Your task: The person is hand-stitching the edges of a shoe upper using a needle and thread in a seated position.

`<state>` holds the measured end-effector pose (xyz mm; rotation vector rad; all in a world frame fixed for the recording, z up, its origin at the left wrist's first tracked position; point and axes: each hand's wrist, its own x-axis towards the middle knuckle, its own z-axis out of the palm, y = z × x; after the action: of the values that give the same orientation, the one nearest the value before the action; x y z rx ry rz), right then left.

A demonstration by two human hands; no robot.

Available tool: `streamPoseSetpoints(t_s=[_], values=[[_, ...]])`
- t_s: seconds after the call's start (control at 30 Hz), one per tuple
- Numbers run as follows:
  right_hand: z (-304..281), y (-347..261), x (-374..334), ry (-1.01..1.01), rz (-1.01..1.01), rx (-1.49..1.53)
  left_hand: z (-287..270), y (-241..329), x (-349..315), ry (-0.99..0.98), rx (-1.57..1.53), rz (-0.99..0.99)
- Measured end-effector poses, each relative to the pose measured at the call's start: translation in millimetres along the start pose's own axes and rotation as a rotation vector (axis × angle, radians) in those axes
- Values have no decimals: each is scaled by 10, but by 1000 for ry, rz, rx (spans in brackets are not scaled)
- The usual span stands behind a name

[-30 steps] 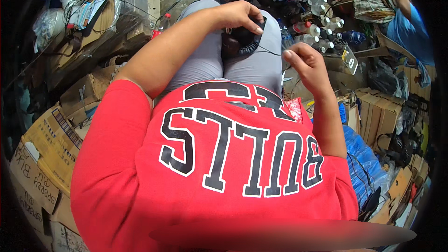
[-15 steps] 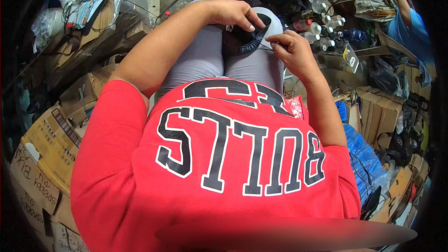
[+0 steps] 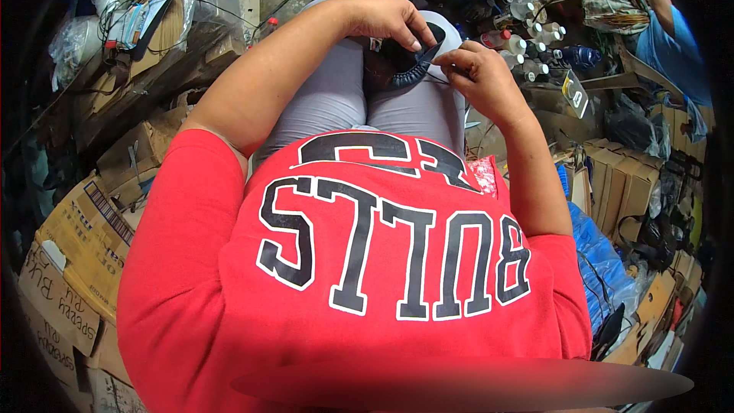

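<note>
In the upper middle of the frame, the left hand (image 3: 382, 21) is clamped on a dark shoe piece (image 3: 405, 69) resting on the lap. The right hand (image 3: 478, 76) pinches its ruffled edge, fingers together; the edging looks only partly worked.

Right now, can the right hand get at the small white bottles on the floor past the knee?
Probably yes: the right hand sits just short of the white bottles, nothing visible between, though it's pinching at the dark shoe.

Bottles (image 3: 535, 23) close beyond right hand (image 3: 478, 76)

matt dark leather shoe upper (image 3: 404, 69) with ribbed stitched edge; rough brown cardboard boxes (image 3: 84, 237); glossy plastic bottles (image 3: 527, 8).
</note>
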<state>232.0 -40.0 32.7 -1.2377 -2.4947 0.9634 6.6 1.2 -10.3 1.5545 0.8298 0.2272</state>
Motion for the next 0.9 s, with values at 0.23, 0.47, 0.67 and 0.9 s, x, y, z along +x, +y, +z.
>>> streamPoseSetpoints(t_s=[0.23, 0.47, 0.67, 0.9], values=[[105, 272, 18, -69, 101, 337, 34, -50, 125, 61, 105, 69], [122, 553, 34, -229, 171, 623, 0, 3, 65, -19, 42, 67], [242, 514, 20, -136, 163, 685, 50, -62, 79, 61, 54, 77], [347, 181, -29, 164, -26, 254, 113, -146, 4, 276, 294, 306]])
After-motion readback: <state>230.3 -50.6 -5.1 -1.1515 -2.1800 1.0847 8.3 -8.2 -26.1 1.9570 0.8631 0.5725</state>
